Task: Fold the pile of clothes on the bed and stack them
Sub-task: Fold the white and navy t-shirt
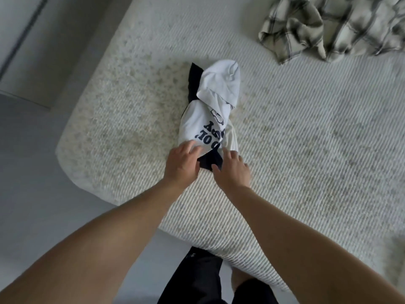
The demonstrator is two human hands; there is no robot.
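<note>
At the centre of my view, my left hand (183, 162) rests with fingers loosely spread on the near edge of a white cotton hooded sweatshirt with dark lettering (210, 113). My right hand (233, 167) lies flat and relaxed on black fabric (209, 161) folded beneath it. This bundle sits on the cream ribbed bed (306, 150). At one o'clock lies a crumpled plaid shirt (333, 25).
</note>
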